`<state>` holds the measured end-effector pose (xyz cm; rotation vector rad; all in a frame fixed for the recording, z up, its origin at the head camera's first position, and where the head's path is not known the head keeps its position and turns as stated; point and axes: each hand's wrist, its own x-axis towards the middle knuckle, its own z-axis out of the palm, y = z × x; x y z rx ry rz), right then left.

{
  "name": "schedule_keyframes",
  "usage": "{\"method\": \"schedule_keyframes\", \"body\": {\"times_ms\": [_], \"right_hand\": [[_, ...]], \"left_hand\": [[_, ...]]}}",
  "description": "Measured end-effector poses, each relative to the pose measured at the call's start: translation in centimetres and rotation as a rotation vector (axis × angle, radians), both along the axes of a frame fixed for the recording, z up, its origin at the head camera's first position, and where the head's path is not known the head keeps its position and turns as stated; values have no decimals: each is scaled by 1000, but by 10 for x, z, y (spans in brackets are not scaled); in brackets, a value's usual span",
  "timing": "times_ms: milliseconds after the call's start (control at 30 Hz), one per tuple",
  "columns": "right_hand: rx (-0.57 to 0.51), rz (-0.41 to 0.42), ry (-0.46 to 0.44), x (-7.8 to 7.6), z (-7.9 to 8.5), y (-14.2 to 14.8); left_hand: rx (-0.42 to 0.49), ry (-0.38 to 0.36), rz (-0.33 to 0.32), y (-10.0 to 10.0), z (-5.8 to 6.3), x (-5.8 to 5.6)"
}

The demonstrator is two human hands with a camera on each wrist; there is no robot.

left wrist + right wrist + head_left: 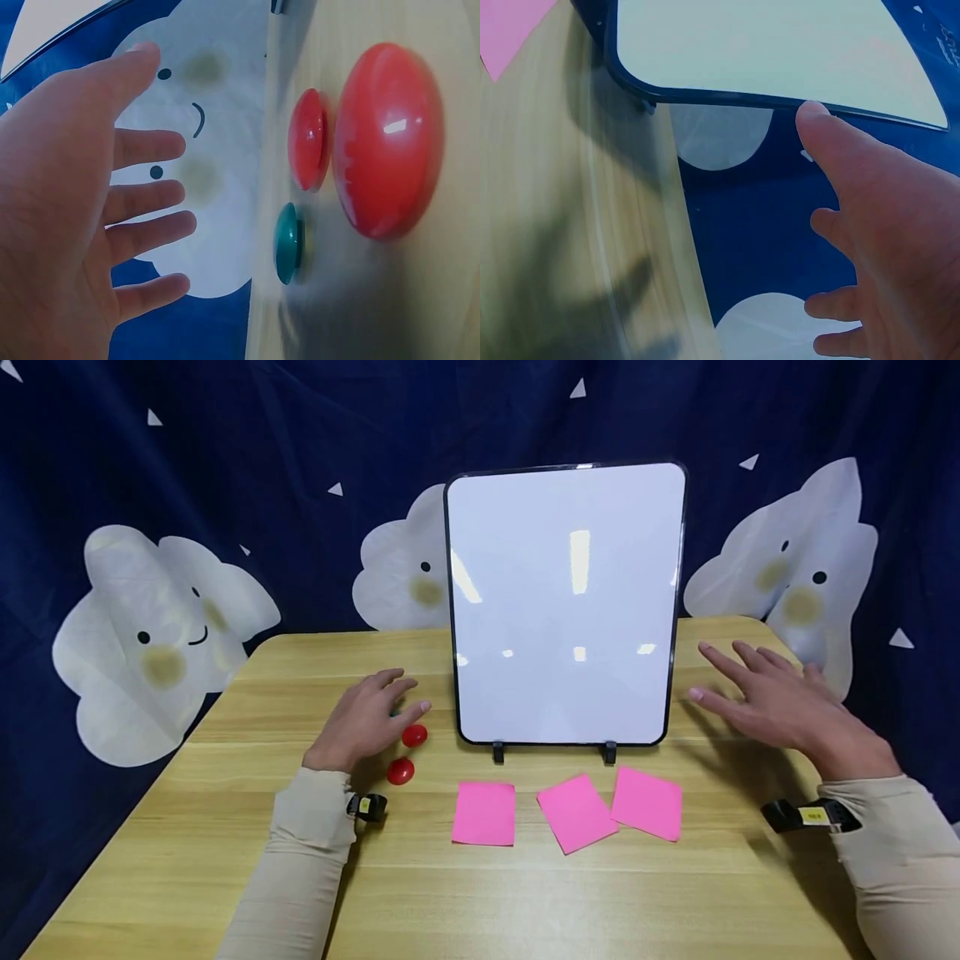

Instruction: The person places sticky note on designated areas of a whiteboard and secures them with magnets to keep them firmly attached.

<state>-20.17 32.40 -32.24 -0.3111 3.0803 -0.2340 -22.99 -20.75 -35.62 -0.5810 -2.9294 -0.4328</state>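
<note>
My left hand [367, 718] hovers over the table's left part, fingers spread and holding nothing. Close by its thumb lie two domed round red magnets, a nearer one [401, 771] and a farther one [414, 736]. A green magnet [286, 244] shows whole in the left wrist view; the hand mostly covers it in the head view. On the other side, my right hand [780, 702] is held in the air with loose, spread fingers, right of a whiteboard [562, 610]. The board stands upright, black-rimmed, on two small black feet. That hand grips nothing.
Before the whiteboard lie three pink sticky notes: a left one [484, 814], a tilted middle one [576, 814] and a right one [647, 804]. They rest on a light wooden table [570, 910]. Behind hangs a dark blue curtain [300, 427] with white clouds.
</note>
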Motion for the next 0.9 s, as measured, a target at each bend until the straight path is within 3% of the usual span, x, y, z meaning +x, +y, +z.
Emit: {"method": "schedule_keyframes", "body": {"times_ms": [333, 533, 767, 900], "right_hand": [[21, 32, 60, 3, -4, -9], [-21, 20, 80, 6, -8, -17], [-82, 57, 182, 10, -21, -24], [-142, 62, 230, 13, -29, -26]], "left_hand": [[20, 21, -45, 3, -3, 5], [36, 34, -56, 4, -4, 8], [42, 163, -64, -2, -3, 9], [60, 189, -48, -6, -4, 11]]}}
